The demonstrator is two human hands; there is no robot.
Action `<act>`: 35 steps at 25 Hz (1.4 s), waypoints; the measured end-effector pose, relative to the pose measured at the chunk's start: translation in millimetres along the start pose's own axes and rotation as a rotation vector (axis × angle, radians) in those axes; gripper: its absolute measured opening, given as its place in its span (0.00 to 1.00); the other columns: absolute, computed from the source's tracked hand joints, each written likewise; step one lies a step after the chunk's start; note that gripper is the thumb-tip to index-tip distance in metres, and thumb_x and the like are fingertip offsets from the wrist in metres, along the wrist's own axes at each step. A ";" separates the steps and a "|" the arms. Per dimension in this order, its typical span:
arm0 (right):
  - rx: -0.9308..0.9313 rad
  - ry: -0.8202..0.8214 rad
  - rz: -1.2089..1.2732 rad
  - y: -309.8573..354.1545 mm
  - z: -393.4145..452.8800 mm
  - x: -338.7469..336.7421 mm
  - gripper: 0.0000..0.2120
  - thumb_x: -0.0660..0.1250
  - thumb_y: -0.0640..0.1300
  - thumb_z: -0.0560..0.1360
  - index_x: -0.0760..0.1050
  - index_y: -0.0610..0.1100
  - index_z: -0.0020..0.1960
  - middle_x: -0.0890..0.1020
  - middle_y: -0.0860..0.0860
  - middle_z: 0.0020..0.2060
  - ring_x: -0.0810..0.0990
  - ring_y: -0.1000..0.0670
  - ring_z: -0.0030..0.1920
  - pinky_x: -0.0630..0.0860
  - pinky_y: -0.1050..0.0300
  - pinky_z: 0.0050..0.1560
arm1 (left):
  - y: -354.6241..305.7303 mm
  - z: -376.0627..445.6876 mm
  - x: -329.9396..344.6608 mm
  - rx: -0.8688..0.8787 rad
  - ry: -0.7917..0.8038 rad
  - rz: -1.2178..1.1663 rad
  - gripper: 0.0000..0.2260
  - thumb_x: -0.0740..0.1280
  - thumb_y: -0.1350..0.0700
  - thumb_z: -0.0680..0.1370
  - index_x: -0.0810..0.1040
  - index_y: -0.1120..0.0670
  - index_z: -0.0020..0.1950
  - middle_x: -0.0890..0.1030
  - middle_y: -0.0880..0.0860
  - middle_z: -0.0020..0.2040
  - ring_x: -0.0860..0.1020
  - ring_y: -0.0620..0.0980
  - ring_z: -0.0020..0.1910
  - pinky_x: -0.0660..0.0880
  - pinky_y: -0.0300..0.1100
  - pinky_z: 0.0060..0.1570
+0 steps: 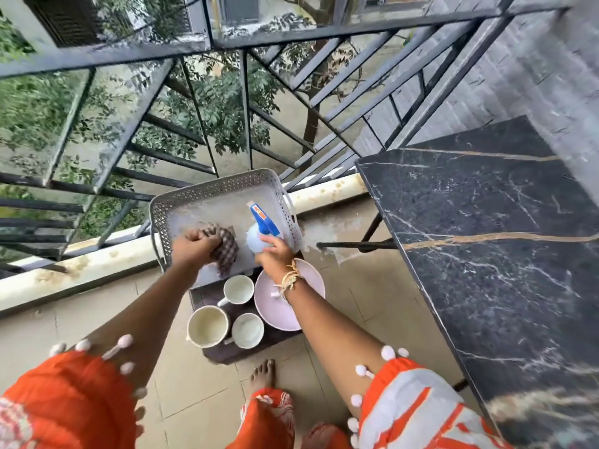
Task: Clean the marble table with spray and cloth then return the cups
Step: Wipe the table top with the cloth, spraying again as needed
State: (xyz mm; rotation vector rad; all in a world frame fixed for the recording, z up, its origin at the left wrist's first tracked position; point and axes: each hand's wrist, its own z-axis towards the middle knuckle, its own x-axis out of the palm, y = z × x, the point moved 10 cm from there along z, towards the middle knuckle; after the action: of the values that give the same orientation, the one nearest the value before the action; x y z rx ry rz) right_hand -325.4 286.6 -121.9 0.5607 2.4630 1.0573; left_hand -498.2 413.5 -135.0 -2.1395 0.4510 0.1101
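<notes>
At centre frame, the checked cloth (223, 251) is grasped by the left grip (194, 246) and the spray bottle (262, 233) by the right grip (275, 259), both inside the grey tray (207, 192). Three cups (238, 290) are seen just below; the marble bench (486, 238) lies at right.

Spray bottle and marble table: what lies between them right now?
In the head view, between the spray bottle and the marble table lie the grey tray's perforated wall, then bare balcony floor crossed by a black table leg bar.
</notes>
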 end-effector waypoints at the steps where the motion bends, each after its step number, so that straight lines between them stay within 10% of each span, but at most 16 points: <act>1: -0.041 0.082 -0.008 11.7 -10.5 10.6 0.25 0.67 0.28 0.68 0.74 0.37 0.65 0.78 0.40 0.60 0.77 0.54 0.47 0.73 0.69 0.43 | -9.1 -9.3 1.9 -0.011 0.031 -0.104 0.10 0.69 0.62 0.74 0.72 0.56 0.34 0.75 0.54 0.29 0.76 0.51 0.29 0.75 0.34 0.24; 4: -0.124 0.232 -0.048 31.9 -36.1 25.7 0.27 0.71 0.30 0.68 0.74 0.42 0.66 0.78 0.46 0.58 0.75 0.51 0.54 0.71 0.72 0.46 | -34.6 -39.3 18.4 -0.020 0.194 -0.201 0.07 0.64 0.61 0.78 0.75 0.57 0.40 0.79 0.51 0.28 0.77 0.43 0.23 0.75 0.35 0.23; 11: -0.085 0.153 0.197 36.3 -74.1 -48.0 0.02 0.68 0.37 0.67 0.76 0.38 0.36 0.74 0.57 0.20 0.71 0.59 0.23 0.69 0.67 0.28 | -62.2 -128.9 75.3 -0.173 0.509 -0.283 0.06 0.60 0.55 0.81 0.75 0.53 0.47 0.82 0.53 0.30 0.81 0.46 0.26 0.78 0.36 0.26; 14: -0.073 0.080 0.175 21.9 -91.6 -100.8 0.05 0.66 0.44 0.60 0.70 0.44 0.29 0.70 0.51 0.26 0.68 0.53 0.30 0.65 0.59 0.31 | -51.0 -170.1 117.0 -0.248 0.594 -0.238 0.09 0.59 0.56 0.81 0.77 0.55 0.45 0.83 0.53 0.31 0.81 0.46 0.26 0.78 0.35 0.25; 18: -0.067 0.038 0.160 -18.3 -105.9 -185.6 0.17 0.60 0.33 0.76 0.65 0.46 0.31 0.69 0.46 0.33 0.66 0.49 0.37 0.64 0.59 0.34 | -29.8 -219.6 178.7 -0.172 0.683 0.196 0.10 0.66 0.49 0.78 0.78 0.53 0.41 0.77 0.46 0.27 0.68 0.40 0.19 0.65 0.31 0.18; 23: -0.047 0.056 0.442 -61.3 -127.2 -282.0 0.22 0.68 0.58 0.73 0.79 0.41 0.57 0.82 0.47 0.54 0.77 0.44 0.59 0.71 0.52 0.67 | -16.4 -284.1 274.7 -0.068 0.702 0.179 0.06 0.68 0.50 0.77 0.77 0.51 0.43 0.75 0.46 0.31 0.75 0.43 0.30 0.76 0.37 0.32; 26: -0.062 0.037 0.505 -67.0 -162.4 -344.3 0.22 0.67 0.47 0.75 0.75 0.31 0.61 0.78 0.42 0.60 0.78 0.45 0.55 0.75 0.68 0.47 | -12.7 -318.7 334.9 -0.030 0.685 0.106 0.04 0.68 0.56 0.77 0.76 0.54 0.43 0.77 0.48 0.29 0.76 0.42 0.25 0.75 0.36 0.26; 29: -0.051 -0.130 0.367 -86.7 -168.4 -411.2 0.06 0.68 0.33 0.72 0.73 0.39 0.38 0.77 0.47 0.36 0.73 0.51 0.36 0.67 0.67 0.29 | -12.7 -339.2 381.5 0.000 0.659 0.099 0.04 0.68 0.58 0.77 0.77 0.56 0.42 0.78 0.52 0.32 0.76 0.44 0.26 0.76 0.37 0.26; 35: -0.193 -0.328 0.085 -65.5 -148.7 -478.8 0.20 0.69 0.31 0.72 0.73 0.35 0.64 0.79 0.41 0.58 0.77 0.47 0.53 0.72 0.59 0.51 | -32.2 -340.9 434.7 0.071 0.627 0.103 0.08 0.67 0.60 0.78 0.72 0.55 0.39 0.78 0.59 0.35 0.77 0.45 0.24 0.76 0.37 0.23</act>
State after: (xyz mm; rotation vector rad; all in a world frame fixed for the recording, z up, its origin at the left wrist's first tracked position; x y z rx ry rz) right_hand -11.8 -83.9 19.7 0.7180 2.0450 1.1212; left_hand -113.6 32.6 -20.3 -2.0509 0.9091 -0.5253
